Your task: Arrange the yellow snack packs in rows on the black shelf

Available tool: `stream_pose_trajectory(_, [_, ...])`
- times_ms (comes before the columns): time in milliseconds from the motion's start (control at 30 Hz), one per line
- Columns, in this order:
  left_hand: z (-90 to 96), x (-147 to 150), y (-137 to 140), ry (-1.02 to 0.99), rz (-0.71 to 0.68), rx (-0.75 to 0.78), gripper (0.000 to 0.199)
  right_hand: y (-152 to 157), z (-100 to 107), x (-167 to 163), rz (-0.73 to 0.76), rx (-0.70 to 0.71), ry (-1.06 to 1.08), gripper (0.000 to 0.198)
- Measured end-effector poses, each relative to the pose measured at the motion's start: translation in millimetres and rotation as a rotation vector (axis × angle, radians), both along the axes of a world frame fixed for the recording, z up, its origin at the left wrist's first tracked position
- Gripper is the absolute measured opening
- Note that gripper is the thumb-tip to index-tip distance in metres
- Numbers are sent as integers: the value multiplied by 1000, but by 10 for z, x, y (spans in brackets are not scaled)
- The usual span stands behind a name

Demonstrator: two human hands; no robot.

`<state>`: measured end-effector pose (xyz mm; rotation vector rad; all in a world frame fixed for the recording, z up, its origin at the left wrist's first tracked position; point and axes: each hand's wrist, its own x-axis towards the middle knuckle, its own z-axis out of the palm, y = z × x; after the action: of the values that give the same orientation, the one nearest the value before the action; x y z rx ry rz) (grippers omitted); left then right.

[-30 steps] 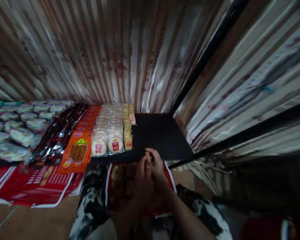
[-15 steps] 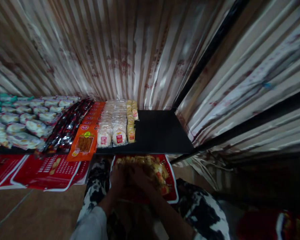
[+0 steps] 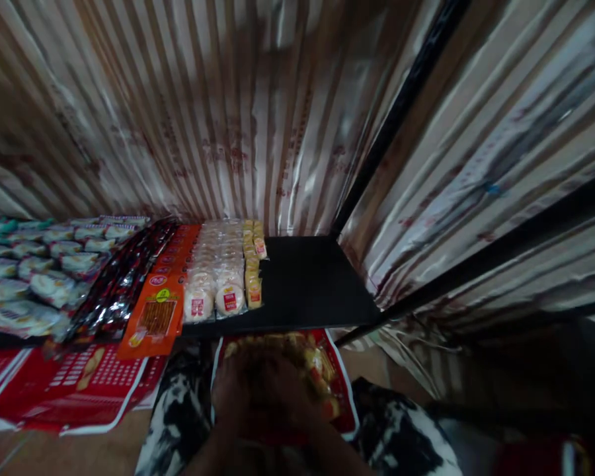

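A red bag with a white edge (image 3: 346, 390) lies open between my knees, just below the black shelf. It holds many small yellow-wrapped snacks (image 3: 322, 373). Both hands reach into its left and middle part, close beside each other. My left hand (image 3: 232, 389) is by the bag's left edge, and my right hand (image 3: 286, 390) is over the snacks in the middle. Deep shadow and blur hide the fingers of both, so any grip on a snack cannot be made out.
On the black shelf (image 3: 310, 281) stand rows of yellow snack packs (image 3: 253, 291), round white crackers (image 3: 229, 297), orange packets (image 3: 156, 311), dark shiny packets (image 3: 112, 297) and white-wrapped packs (image 3: 54, 287). Red printed bags (image 3: 74, 390) hang below. Black poles (image 3: 401, 119) and striped sheeting (image 3: 277, 132) enclose the right and back.
The shelf and its goods sit lower and slightly further left in the picture, as my head has shifted. Both hands stay inside the red bag.
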<state>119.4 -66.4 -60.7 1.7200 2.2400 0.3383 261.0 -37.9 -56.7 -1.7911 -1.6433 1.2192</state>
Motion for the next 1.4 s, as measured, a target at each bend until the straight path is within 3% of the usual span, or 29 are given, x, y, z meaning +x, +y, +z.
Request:
stream_pose_trajectory(167, [276,-50,-10,-305,-16,98,42,-47,115,170,-113,102,107,32])
stream_pose_trajectory(367, [675,139,186,-699,-3,191,35,11,354,274,-248,99,571,37])
stream_pose_trajectory(500, [754,323,247,-911,94,190,37,97,525,362,-409,-21,835,47])
stream_pose_trajectory(600, [753,433,254,-995,180,193,38,108,600,425,-476,-62,830,46])
stream_pose_trajectory(767, [774,552,231,-848,168,237,32,26,635,431,-453,-80,764,39])
stream_pose_trajectory(933, [788,632,88,-656,-95,370,27,-10,674,410,-367,-42,768,42])
stream_pose_trajectory(1100, [735,720,-9,-500,-256,411,28,55,733,524,-427,-56,864,50])
stream_pose_trajectory(1267, [725,789,48,-485,-301,427,27,137,820,650,-437,-73,950,53])
stream_pose_trajectory(1400, [761,838,149,-570,-236,436,28,244,928,685,-520,-54,1016,55])
